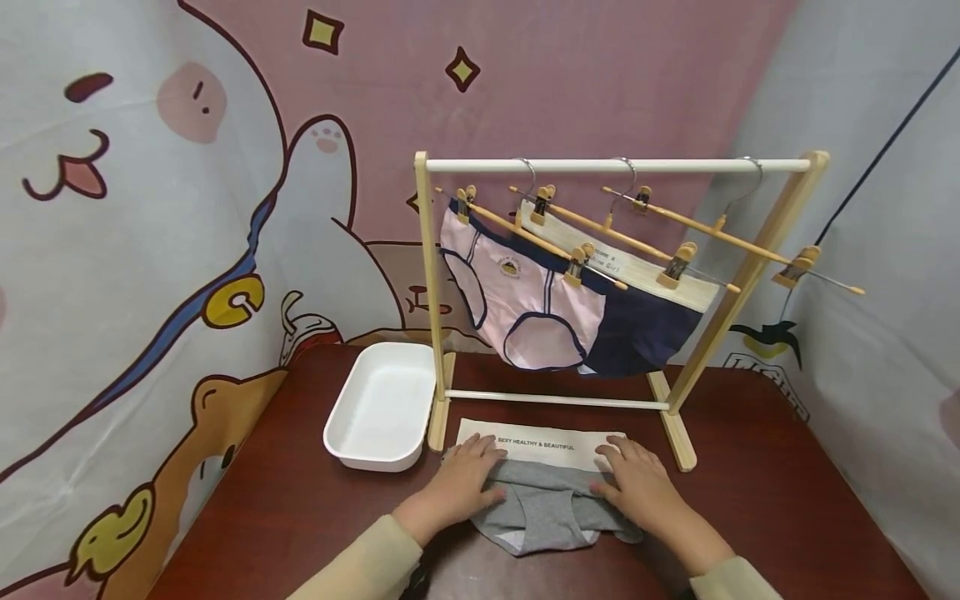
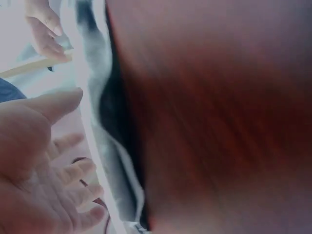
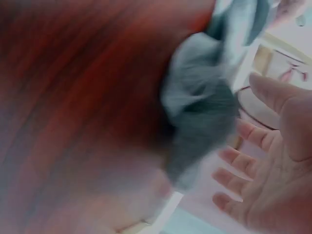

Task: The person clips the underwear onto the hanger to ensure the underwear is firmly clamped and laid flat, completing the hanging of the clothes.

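Sleeves: pale, nearest the camera, reaching in from the bottom edge over the dark red-brown table.
Left hand: wide, fingers spread and thumb apart, at the left side of the grey underwear.
Right hand: also wide, fingers spread, at the right side of the same pair; how firmly either hand presses, I cannot tell.
Grey underwear: on the table between the hands, in front of the rack, its cream waistband toward the rack.
Waistband print: dark capitals, "SEXY HEALTHY & BEAUTIFUL", with left fingertips just beside the first word.
Rack: pale wooden posts, a white top bar and a white lower bar.
Pink underwear: navy trim, clipped to the left hanger; a small round badge on the front has lettering too tiny to read.
Navy underwear: clipped to the middle hanger, partly behind the pink pair; its cream band shows "Girl" at the end of a partly hidden two-line print.
Right hanger: hooked on the top bar, a wooden clip near each end.
White tub: on the table, just beside the rack's left foot.
Backdrop: pink and white cloth with cartoon animals; outlined lettering at right is unclear.
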Available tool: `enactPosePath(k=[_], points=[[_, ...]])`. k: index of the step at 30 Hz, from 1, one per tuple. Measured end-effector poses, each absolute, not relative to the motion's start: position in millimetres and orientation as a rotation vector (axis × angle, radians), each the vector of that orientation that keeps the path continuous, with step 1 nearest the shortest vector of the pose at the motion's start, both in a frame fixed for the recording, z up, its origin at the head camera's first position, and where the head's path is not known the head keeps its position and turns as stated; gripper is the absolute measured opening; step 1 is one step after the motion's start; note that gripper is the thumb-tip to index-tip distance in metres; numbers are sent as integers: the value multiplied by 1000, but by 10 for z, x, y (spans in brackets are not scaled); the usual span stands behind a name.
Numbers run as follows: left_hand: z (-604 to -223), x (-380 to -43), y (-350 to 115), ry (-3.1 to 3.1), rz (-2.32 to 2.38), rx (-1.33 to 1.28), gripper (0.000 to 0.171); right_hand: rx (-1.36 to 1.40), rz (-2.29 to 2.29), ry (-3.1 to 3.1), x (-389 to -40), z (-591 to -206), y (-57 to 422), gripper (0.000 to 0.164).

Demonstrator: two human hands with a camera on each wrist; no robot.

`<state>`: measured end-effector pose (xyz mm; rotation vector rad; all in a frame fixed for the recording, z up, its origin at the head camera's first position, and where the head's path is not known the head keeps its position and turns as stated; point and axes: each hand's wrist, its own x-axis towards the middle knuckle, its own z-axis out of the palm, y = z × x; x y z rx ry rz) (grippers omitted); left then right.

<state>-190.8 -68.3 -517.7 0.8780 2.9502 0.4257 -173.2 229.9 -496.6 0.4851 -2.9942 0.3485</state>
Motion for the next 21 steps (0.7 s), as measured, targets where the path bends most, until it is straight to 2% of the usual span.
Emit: enactPosePath(k=[5,11,15,21], points=[[-5057,-1708,-781,2877,474,1069,26,585,326,-2988,-1543,-4842,2326,35],[-5050,-1534,-834,2809,367,1215,25,870,332,-3077,-1389,-4911,2376,31],[-5112,-1505,-791,2869,275,1262,25,798,307,-3045,-1377,-5031,2369,30],[-5168,-1504,-729,2912,282,1304,13,758,283,-2981,-1395,-5059,2368,17]])
